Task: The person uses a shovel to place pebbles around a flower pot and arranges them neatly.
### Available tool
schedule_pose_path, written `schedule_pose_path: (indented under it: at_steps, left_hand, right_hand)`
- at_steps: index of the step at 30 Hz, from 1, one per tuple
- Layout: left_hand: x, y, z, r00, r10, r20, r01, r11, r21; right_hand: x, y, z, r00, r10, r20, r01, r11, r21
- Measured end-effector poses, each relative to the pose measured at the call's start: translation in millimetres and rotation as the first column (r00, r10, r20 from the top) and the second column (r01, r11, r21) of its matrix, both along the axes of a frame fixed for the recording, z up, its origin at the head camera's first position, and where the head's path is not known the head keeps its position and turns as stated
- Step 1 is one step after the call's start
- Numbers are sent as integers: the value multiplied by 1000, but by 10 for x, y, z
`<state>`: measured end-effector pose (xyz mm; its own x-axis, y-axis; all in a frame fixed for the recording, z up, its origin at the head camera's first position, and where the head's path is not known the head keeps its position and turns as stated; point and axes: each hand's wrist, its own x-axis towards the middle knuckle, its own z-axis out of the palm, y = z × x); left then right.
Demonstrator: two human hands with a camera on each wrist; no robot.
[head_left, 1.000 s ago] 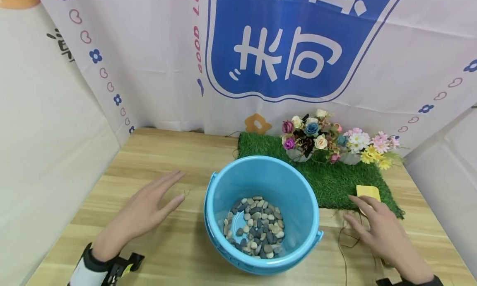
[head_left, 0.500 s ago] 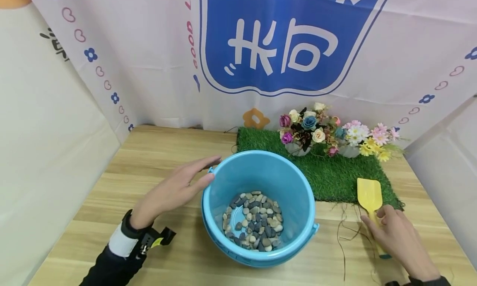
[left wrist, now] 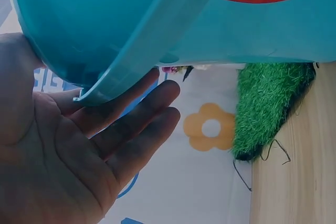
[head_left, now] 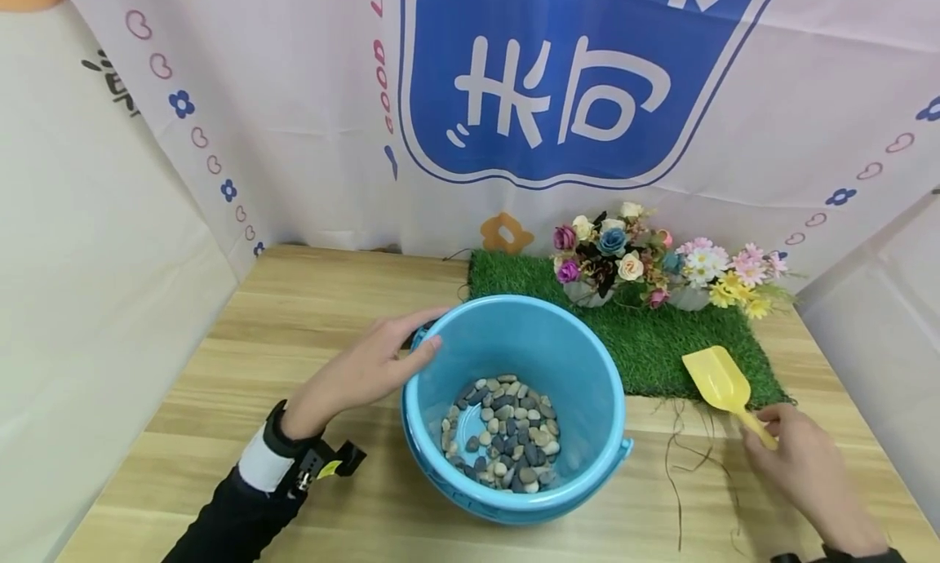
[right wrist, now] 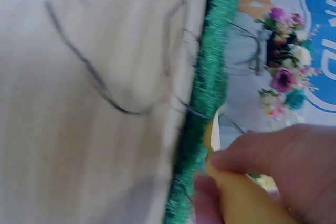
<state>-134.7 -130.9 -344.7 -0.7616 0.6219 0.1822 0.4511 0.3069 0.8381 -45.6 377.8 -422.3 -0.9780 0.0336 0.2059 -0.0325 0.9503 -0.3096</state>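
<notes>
A light-blue bucket (head_left: pixel 580 375) stands upright on the wooden table with grey and tan pebbles (head_left: pixel 517 441) on its bottom. My left hand (head_left: pixel 360 371) holds its left rim, thumb over the edge and fingers along the outside. In the left wrist view those fingers reach under the bucket's (left wrist: pixel 252 35) rim band, fairly extended. To the right, my right hand (head_left: pixel 808 465) grips a yellow toy shovel (head_left: pixel 721 381) by its handle, blade pointing up and left over the turf edge. Thumb and finger pinch the shovel (right wrist: pixel 239 195) in the right wrist view; its blade shows nearly edge-on.
A green artificial turf mat (head_left: pixel 654 359) lies behind and right of the bucket. Potted artificial roses (head_left: pixel 613 253) and daisies (head_left: pixel 723 277) stand on its back edge. Loose dark threads (head_left: pixel 679 457) lie on the table (head_left: pixel 330 285). A printed cloth (head_left: pixel 316 122) hangs behind.
My left hand has moved right from the table onto the bucket's rim. My right hand has come down to the yellow shovel, taken its handle and turned the blade leftward.
</notes>
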Motion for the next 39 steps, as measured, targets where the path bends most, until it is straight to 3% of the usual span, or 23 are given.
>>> schedule_pose_path:
  at_steps: [4,12,17,22,30,37,39]
  left_hand:
    - [-11,3,14,1000,-11,-4,11,1000,8]
    - [-24,-1,-5,999,-33,-1,33,999,24]
    - [-33,-9,-32,999,-40,7,40,999,27]
    - [-51,3,-43,999,-47,11,46,998,31]
    - [-54,8,-60,998,-56,4,56,997,45]
    - [-42,9,-88,998,-57,-10,57,997,54]
    - [-34,7,-96,998,-56,-18,57,997,57]
  right_hand:
    - [6,-30,178,997,45,-66,-47,998,-30]
    - [-1,-244,541,986,117,-117,-135,979,-154]
    - [12,-439,726,972,214,-101,-234,934,-271]
    - [15,-610,910,935,318,-158,-353,880,-318]
    - [-26,-1018,1312,869,456,-191,-484,864,-137]
    - [-154,-1341,1450,762,627,-164,-643,763,-68]
    - [-178,-1433,1456,745,652,-140,-664,744,-72]
